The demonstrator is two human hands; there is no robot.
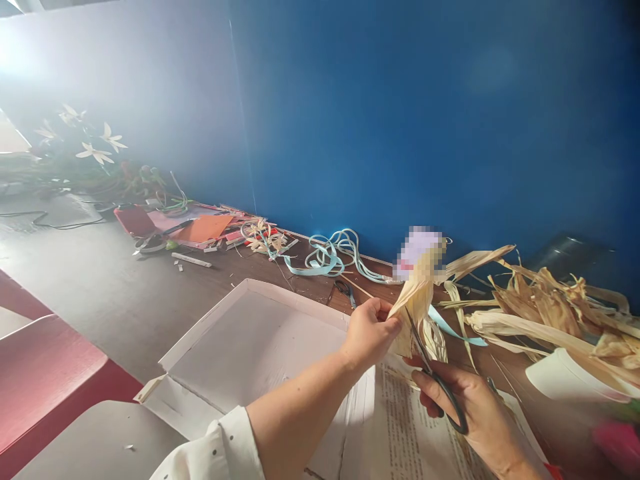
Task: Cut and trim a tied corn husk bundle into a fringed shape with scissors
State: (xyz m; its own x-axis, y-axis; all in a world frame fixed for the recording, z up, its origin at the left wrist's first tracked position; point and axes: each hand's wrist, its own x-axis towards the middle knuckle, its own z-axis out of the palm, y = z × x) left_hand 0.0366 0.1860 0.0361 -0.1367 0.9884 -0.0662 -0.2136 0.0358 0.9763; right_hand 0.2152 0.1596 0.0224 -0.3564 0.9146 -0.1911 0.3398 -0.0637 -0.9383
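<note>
My left hand (370,333) pinches the lower end of a pale dried corn husk (417,293) between thumb and fingers. In my right hand (460,393) is a pair of black-handled scissors (443,390), its blades pointing up and lying against the husk. Whether the blades are cutting through the husk I cannot tell. Below both hands lies a printed sheet (405,420). More dried husks (550,307) are heaped to the right of my right hand.
An open white box lid (250,340) lies left of my hands. Behind are light-blue cords (345,250), a second pair of scissors (345,291) and orange paper (205,229). A white cup (570,377) lies tipped at right. A blue partition (400,120) bounds the table's back.
</note>
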